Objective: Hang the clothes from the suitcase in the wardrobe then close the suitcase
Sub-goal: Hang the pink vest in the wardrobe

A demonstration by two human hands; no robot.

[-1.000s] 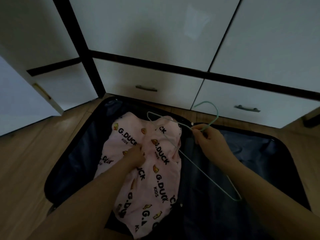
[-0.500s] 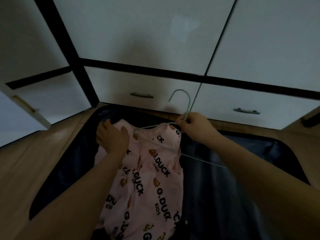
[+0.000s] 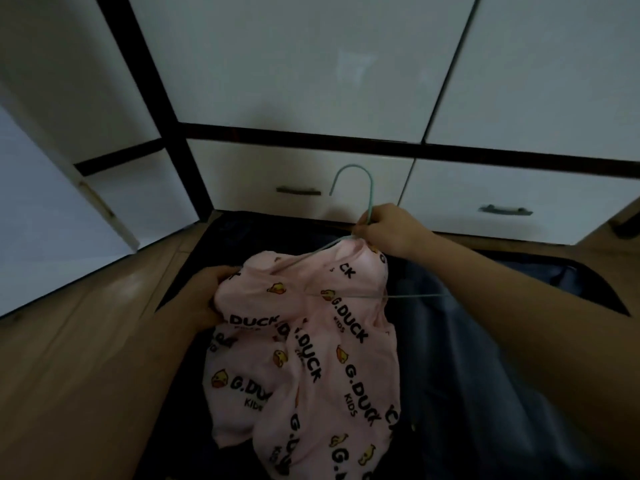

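That pink top (image 3: 304, 344) looks light and floppy, so her left hand (image 3: 204, 292) bunching its shoulder and right hand (image 3: 388, 230) pinching the wire hanger (image 3: 370, 202) neck seem the sensible holds

one garment (image 3: 311, 358), one hanger (image 3: 360, 188), one suitcase (image 3: 485, 375), two drawer handles (image 3: 298, 191).

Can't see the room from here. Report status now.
Right hand grips green hanger neck. Left hand holds pink shirt shoulder. Hanger partly inside shirt, over open suitcase. Nothing blocking.
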